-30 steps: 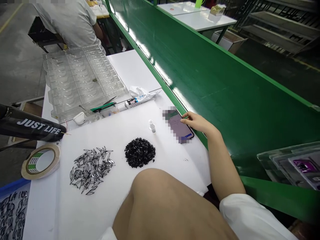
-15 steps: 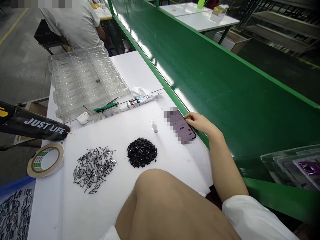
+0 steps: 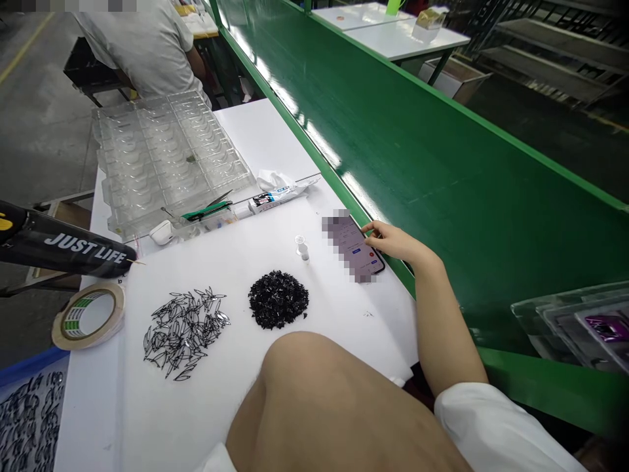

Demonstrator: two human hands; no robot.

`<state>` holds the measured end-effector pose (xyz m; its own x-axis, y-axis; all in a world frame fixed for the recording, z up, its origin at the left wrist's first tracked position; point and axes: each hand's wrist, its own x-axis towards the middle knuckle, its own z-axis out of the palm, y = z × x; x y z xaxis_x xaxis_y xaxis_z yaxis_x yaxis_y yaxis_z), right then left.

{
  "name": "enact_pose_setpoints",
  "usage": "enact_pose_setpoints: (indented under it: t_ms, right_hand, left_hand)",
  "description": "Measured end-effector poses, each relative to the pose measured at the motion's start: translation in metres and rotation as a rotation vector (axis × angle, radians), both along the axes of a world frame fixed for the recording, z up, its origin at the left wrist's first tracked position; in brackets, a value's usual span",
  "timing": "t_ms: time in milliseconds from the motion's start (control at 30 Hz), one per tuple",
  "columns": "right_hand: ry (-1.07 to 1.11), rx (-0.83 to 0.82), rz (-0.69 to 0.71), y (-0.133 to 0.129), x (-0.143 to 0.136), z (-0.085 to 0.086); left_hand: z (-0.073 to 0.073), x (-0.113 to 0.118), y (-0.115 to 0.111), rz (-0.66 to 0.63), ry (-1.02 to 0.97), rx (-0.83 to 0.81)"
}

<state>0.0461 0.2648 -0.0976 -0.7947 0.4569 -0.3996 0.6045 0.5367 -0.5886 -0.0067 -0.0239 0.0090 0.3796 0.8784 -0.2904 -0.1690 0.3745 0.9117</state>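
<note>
The right hand (image 3: 400, 244) was held at the long edge of the phone (image 3: 361, 246) that faced the green conveyor (image 3: 417, 151); its fingers (image 3: 372, 226) were loosely bent and spread, with nothing gripped, and whether the edge was being touched could not be told. The left hand was not shown, so the state of its fingers could not be told; a bent arm (image 3: 314, 393), apparently the left, was seen nearer the wearer than the phone. The phone was placed face up, partly masked by blocks. Compared with one second earlier, the fingertips had been drawn back slightly toward its edge, and the screen had been replaced by a display with separate blue buttons. To the phone's left, a small clear vial (image 3: 301, 249) was seen near it, black chips (image 3: 278, 299) were heaped farther off, and leaf-shaped outlines (image 3: 185, 333) were spread beyond the heap. These were left undisturbed; attention was therefore judged to be directed to the phone, with the loose pieces unhandled.
</note>
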Motion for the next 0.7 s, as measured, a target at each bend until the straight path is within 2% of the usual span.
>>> enact_pose_setpoints:
  t_ms: [167,367,567,700]
  right_hand:
    - [-0.120,-0.135,0.140,0.004,0.016,0.010]
    - [-0.148,-0.130,0.207,0.001,0.019,0.011]
    - [-0.173,-0.089,0.118,-0.005,0.013,0.013]
    - [-0.173,-0.091,0.109,-0.006,0.012,0.017]
  left_hand:
    - [0.007,-0.015,0.015,0.001,-0.092,0.033]
    - [0.024,-0.025,0.027,0.029,-0.085,0.075]
    - [0.027,-0.022,0.018,0.006,-0.098,0.054]
    - [0.033,-0.017,0.025,-0.135,-0.143,0.159]
